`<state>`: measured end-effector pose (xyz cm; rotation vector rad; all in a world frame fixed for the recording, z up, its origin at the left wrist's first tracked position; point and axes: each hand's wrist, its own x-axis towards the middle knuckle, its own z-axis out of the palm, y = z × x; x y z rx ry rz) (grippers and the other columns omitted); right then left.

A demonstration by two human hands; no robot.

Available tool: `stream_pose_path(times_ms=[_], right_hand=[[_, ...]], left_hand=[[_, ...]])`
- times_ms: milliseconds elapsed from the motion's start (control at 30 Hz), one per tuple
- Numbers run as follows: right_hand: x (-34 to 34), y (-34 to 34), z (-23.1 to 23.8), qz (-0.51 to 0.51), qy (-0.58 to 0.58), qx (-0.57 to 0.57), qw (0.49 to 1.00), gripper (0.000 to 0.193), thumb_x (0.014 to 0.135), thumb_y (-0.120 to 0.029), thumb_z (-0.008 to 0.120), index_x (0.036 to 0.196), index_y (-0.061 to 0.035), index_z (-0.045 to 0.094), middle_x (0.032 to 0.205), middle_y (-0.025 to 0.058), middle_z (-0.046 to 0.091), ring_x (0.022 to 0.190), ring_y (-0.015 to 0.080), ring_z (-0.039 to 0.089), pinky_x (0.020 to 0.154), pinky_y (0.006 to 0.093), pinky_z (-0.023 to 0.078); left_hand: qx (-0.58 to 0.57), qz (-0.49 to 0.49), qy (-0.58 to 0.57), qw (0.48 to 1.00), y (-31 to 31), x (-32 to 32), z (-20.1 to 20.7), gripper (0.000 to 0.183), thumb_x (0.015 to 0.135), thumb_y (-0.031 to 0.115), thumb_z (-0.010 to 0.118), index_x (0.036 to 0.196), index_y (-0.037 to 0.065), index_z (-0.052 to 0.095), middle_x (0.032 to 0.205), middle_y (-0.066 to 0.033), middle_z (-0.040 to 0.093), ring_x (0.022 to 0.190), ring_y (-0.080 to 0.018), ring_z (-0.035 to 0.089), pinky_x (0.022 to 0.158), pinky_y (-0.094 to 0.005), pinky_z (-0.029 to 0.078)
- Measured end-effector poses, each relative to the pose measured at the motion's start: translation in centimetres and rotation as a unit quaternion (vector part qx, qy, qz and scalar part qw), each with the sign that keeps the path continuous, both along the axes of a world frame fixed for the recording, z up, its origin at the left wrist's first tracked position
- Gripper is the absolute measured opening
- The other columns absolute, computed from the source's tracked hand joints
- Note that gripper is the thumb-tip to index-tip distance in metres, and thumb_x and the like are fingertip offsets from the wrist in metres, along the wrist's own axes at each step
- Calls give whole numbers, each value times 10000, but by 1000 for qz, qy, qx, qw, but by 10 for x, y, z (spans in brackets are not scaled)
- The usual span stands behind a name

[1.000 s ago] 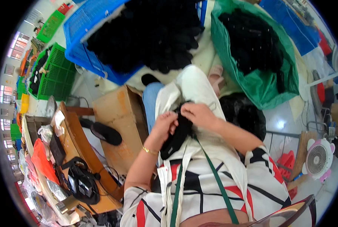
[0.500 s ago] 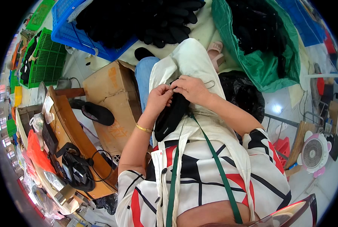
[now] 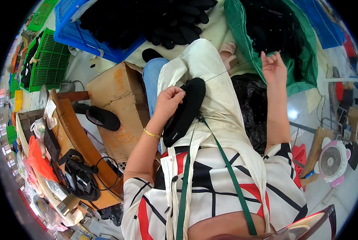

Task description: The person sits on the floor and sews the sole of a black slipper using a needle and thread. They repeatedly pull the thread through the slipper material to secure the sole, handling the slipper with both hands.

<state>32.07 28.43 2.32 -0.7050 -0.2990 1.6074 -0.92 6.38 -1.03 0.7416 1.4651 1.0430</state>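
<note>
A black slipper [image 3: 192, 104] lies slanting across my lap, on the cream apron [image 3: 223, 108]. My left hand [image 3: 169, 103] pinches its upper edge between thumb and fingers, and the palm side is hidden. A thin dark thread [image 3: 230, 69] runs taut from the slipper up to the right. At its far end is my right hand [image 3: 274, 72], raised beside the green sack with its fingers closed on the thread. Whether a needle is also in those fingers is too small to tell.
Black slippers fill a blue crate [image 3: 89, 39] and a green sack [image 3: 247, 52] ahead. A cardboard box [image 3: 115, 90] stands left, near a wooden table [image 3: 77, 138] and another black slipper [image 3: 103, 118]. At right are a black plastic bag [image 3: 249, 96] and a fan [image 3: 332, 160].
My right hand has moved from the slipper far out to the right and up, drawing the thread out straight. My left hand stays at the slipper, whose sole side now shows more.
</note>
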Motion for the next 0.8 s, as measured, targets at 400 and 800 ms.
stream_pose_path(times_ms=[400, 800], right_hand=[[40, -7, -28, -82, -40, -48, 995, 204, 967, -149, 590, 806, -101, 475, 678, -13, 466, 564, 112, 442, 841, 388, 557], [6, -58, 117, 19, -125, 138, 982, 83, 988, -162, 578, 961, -84, 581, 651, -34, 451, 528, 67, 417, 598, 272, 520]], left_hand=[[303, -160, 623, 704, -5, 9, 17, 73, 857, 203, 659, 838, 138, 630, 687, -66, 598, 650, -254, 628, 535, -396, 492], [219, -165, 587, 762, 7, 11, 25, 177, 867, 229, 642, 751, 99, 613, 722, -100, 654, 680, -291, 654, 565, -432, 496]])
